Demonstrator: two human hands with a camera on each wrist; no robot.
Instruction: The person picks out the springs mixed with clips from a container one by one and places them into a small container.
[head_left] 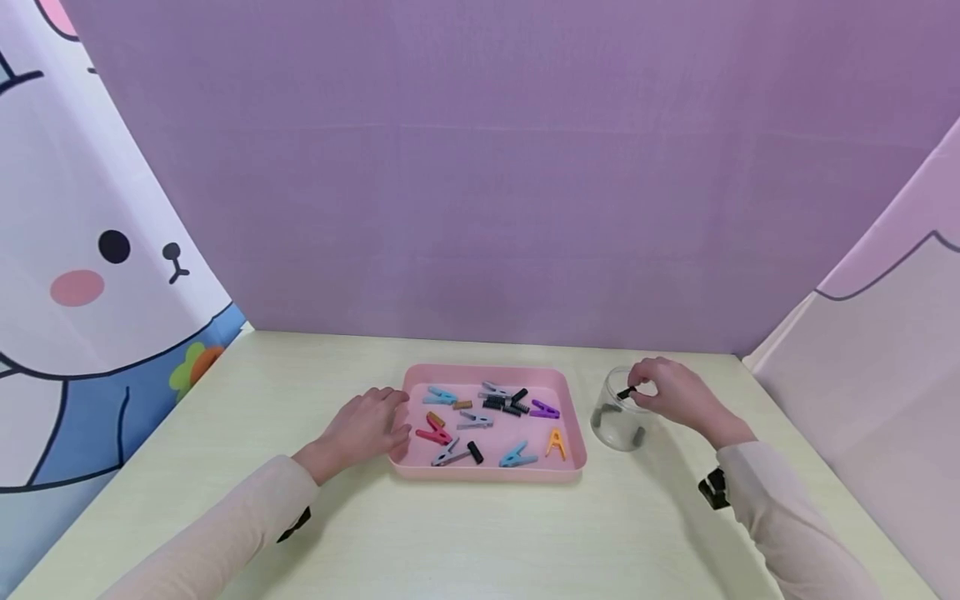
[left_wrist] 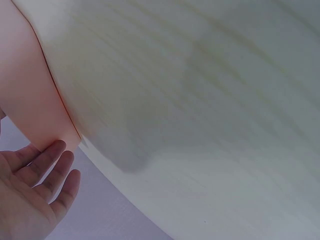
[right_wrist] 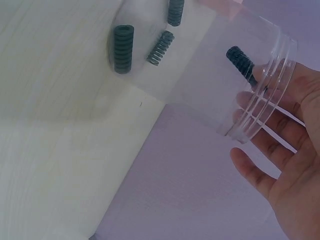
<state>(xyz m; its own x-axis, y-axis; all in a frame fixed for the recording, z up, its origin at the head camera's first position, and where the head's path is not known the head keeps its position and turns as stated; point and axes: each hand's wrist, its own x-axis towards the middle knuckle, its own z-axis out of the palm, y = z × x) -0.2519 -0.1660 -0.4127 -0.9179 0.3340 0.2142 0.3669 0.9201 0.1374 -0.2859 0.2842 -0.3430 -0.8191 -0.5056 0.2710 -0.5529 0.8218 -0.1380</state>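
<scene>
A dark coil spring (right_wrist: 241,65) is pinched between the thumb and fingertips of my right hand (head_left: 678,396), at the mouth of a clear jar (head_left: 619,427). In the right wrist view, three more dark springs (right_wrist: 124,49) show in the jar's lower part. At the pink tray's (head_left: 487,473) left side, my left hand (head_left: 363,433) touches the rim with relaxed fingers. Lying in the tray are several clothespins, including a red one (head_left: 435,432), a purple one (head_left: 545,409) and an orange one (head_left: 556,443). A cluster of black springs (head_left: 504,405) is among them.
Small brown-gold pieces (head_left: 462,405) and a lone black spring (head_left: 475,452) also lie in the tray. The jar stands just right of the tray on the pale table (head_left: 480,542). A purple curtain (head_left: 480,183) hangs behind the table's back edge.
</scene>
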